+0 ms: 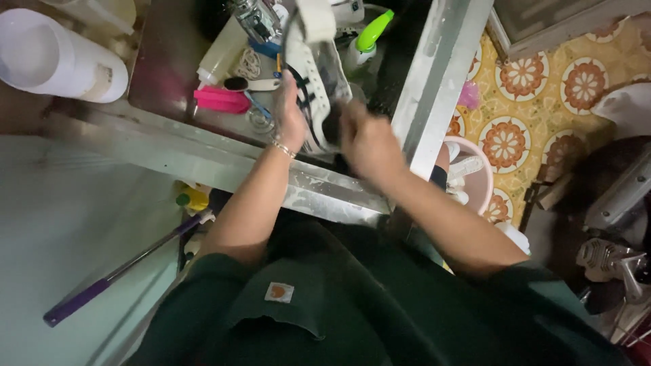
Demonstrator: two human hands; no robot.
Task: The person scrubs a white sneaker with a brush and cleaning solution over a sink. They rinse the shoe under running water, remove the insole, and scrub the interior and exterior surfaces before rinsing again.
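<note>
Your left hand [290,115] grips the white shoe [319,81] over the sink [169,61], fingers closed on its side. Right hand [366,139] closed around a dark brush [332,125], touching the shoe's heel. Pink brush [220,99] just left of shoe.

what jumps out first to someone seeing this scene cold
Both hands meet over a wet metal sink: the left hand grips a white shoe, the right hand presses something dark against it. Left of them lies a bright pink brush; a pink basin sits on the patterned floor.
</note>
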